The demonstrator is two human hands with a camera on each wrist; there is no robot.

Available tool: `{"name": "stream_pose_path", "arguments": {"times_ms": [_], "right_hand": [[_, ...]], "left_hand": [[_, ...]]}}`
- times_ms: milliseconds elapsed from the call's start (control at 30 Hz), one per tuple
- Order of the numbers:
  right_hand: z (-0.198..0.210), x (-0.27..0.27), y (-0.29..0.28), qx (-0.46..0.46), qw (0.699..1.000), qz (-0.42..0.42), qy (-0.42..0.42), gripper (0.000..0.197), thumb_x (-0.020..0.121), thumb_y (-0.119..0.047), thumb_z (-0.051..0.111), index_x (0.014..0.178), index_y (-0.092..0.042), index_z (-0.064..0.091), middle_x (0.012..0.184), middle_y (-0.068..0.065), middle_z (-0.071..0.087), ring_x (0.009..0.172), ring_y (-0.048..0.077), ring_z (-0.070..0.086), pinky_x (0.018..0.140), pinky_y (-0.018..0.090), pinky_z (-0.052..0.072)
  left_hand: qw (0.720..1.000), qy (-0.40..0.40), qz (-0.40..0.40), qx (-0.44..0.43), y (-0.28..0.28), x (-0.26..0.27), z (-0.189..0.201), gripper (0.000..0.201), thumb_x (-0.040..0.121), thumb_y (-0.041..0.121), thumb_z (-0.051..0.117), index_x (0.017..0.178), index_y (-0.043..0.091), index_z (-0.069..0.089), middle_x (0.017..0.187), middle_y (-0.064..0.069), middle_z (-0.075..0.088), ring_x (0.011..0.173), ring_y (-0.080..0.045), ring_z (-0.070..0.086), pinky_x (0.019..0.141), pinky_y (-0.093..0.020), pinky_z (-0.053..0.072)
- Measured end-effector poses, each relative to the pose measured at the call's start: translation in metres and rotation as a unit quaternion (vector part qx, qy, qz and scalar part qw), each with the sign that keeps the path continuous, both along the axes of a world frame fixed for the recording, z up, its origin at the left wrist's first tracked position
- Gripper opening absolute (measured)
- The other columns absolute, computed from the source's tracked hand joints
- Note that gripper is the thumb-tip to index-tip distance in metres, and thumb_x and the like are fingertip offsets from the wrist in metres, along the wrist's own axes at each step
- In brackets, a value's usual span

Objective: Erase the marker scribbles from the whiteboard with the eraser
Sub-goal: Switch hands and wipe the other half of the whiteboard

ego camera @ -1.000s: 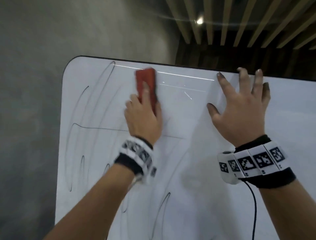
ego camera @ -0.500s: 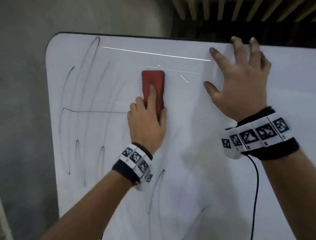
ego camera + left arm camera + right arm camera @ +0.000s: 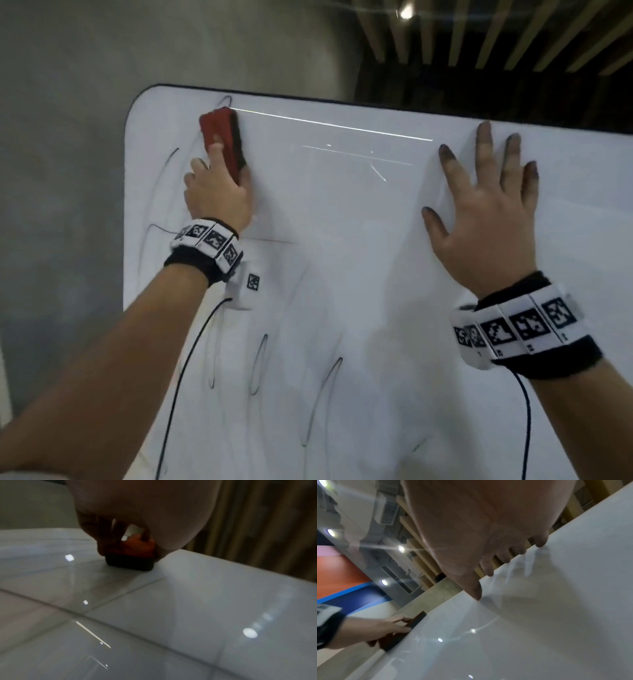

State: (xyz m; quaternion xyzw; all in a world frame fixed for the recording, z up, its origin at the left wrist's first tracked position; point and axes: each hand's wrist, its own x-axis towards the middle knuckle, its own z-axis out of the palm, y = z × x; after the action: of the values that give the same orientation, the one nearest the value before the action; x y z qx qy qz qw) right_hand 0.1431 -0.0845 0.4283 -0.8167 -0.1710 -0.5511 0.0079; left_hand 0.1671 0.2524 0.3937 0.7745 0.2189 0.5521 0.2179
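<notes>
The whiteboard (image 3: 342, 274) fills the head view, its upper left corner rounded. A red eraser (image 3: 222, 138) with a dark felt pad lies flat against it near the top left. My left hand (image 3: 215, 192) grips the eraser from below, one finger along its back and the thumb at its side; the left wrist view shows the eraser (image 3: 132, 557) under my fingers. Thin dark scribbles (image 3: 260, 363) loop down the left edge and lower part of the board. My right hand (image 3: 486, 212) rests flat on the board at the upper right, fingers spread, fingertips smudged dark.
A grey wall (image 3: 68, 171) stands left of the board. Dark wooden slats (image 3: 479, 41) and a ceiling lamp show above the top edge. Cables hang from both wrist bands. A faint horizontal line (image 3: 270, 241) runs right of my left wrist.
My left hand has carried the eraser up and to the left, from the middle of the board to the top left area. The right hand stays flat in place.
</notes>
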Motion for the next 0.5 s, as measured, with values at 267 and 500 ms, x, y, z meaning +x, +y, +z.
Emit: {"name": "stream_pose_path", "arguments": {"times_ms": [267, 500], "right_hand": [[0.002, -0.002, 0.083, -0.069, 0.997, 0.029, 0.025, 0.077, 0.085, -0.034, 0.073, 0.154, -0.025, 0.039, 0.167, 0.015, 0.019, 0.154, 0.043, 0.014, 0.123, 0.063, 0.015], [-0.005, 0.005, 0.122, -0.054, 0.998, -0.002, 0.043, 0.076, 0.084, -0.036, 0.073, 0.153, -0.024, 0.041, 0.168, 0.018, 0.011, 0.153, 0.049, 0.008, 0.122, 0.065, 0.015]], "left_hand": [[0.953, -0.035, -0.053, 0.298, -0.012, -0.01, -0.012, 0.059, 0.102, 0.043, 0.046, 0.155, 0.02, 0.036, 0.106, -0.017, 0.054, 0.087, -0.034, 0.051, 0.072, -0.044, 0.044], [0.99, 0.018, -0.055, -0.125, 0.053, 0.0, 0.07, 0.059, 0.101, 0.038, 0.049, 0.155, 0.021, 0.03, 0.138, -0.025, 0.046, 0.124, -0.045, 0.047, 0.1, -0.05, 0.042]]}}
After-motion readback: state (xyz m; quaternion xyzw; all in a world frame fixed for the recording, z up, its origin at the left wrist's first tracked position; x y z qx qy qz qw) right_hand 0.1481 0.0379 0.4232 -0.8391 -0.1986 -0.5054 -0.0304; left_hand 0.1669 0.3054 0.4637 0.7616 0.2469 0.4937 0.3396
